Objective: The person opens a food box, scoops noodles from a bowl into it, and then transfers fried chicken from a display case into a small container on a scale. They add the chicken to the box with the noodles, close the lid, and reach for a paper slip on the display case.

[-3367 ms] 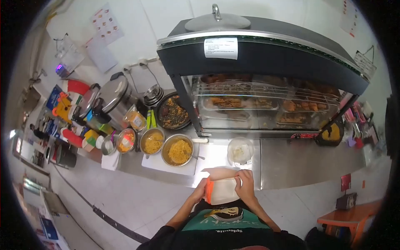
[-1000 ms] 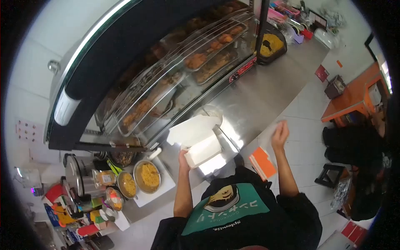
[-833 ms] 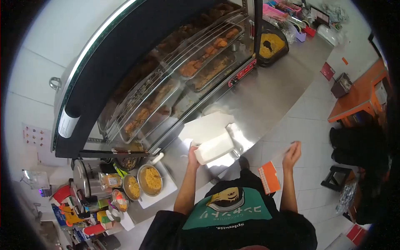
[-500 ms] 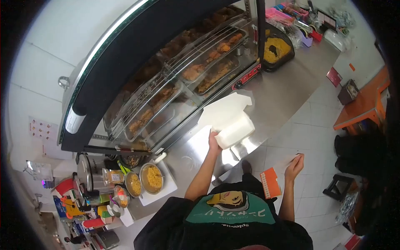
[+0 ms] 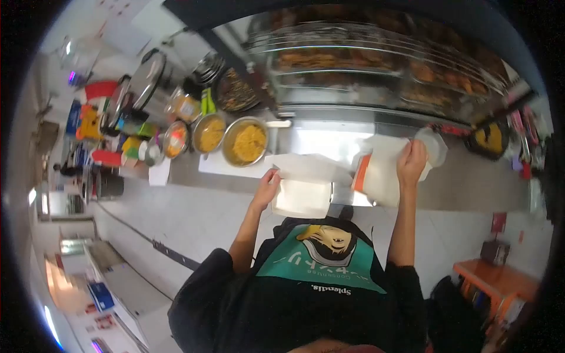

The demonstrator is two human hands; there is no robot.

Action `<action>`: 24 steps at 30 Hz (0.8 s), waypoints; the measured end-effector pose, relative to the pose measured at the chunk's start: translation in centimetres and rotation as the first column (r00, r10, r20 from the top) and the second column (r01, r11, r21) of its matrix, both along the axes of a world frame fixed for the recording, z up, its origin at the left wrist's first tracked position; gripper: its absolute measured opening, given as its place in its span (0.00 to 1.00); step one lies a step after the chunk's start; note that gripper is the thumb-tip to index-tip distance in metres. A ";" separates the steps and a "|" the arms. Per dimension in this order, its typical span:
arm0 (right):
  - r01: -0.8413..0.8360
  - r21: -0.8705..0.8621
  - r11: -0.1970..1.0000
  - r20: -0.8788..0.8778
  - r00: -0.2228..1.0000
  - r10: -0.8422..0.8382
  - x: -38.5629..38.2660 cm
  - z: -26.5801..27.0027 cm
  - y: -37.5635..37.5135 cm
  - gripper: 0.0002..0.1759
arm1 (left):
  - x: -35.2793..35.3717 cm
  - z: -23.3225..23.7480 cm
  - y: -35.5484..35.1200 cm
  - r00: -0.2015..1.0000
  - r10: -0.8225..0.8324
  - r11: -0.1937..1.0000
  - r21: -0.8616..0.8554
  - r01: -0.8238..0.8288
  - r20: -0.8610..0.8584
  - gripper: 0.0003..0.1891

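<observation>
Both your hands are holding something at the front edge of the steel counter (image 5: pixel 465 176). At the far left of it, a clutter of coloured tubs and jars (image 5: pixel 97 126) crowds beside a lidded steel cooker (image 5: pixel 144 73). Next comes a row of three metal bowls. The small bowl (image 5: pixel 176 138) and the middle bowl (image 5: pixel 210 132) hold yellow food. The large bowl (image 5: pixel 247 143) is heaped with yellow noodles or rice, too blurred to tell which. The last two bowls stand on a white board (image 5: pixel 215 166), and behind them sits a dark pan (image 5: pixel 235 91) of dark food.

Your left hand (image 5: pixel 268 183) grips the left rim of the open white box (image 5: pixel 301 199), thumb and fingers closed on its wall. The box's lid is flipped up toward the counter. The box sits right at the counter's front edge, in front of your chest. You cannot tell whether it rests on the steel or hangs free.

Just to its right, your right hand (image 5: pixel 412 162) is clenched over the top of a stack of flat white boxes (image 5: pixel 376 182). The stack stands tilted at the counter edge, with an orange strip down its left side. Touching or just past your fingers is a round clear tub (image 5: pixel 434 146). Farther right, a black pot (image 5: pixel 487 138) holds yellow food. The glass warmer (image 5: pixel 365 59) spans the back, with trays of fried pieces inside. An orange table (image 5: pixel 497 276) stands on the floor at the lower right.
</observation>
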State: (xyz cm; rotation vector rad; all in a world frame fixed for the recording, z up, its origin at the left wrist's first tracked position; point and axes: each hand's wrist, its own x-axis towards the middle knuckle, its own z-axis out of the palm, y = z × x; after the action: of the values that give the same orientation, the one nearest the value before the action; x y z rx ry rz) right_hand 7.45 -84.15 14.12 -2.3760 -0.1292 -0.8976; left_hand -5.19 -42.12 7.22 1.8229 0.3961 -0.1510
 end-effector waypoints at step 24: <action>0.191 0.789 0.584 -0.589 0.505 0.631 -12.8 -6.3 17.3 0.13 | -6.0 5.9 1.3 0.941 0.244 0.880 -0.355 -0.316 -0.234 0.13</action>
State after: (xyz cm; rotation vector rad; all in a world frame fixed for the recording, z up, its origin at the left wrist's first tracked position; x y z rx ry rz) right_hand -5.31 -66.81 7.83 -1.5660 0.2668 0.4331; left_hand -11.21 -40.80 13.10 1.3448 0.7064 -0.1812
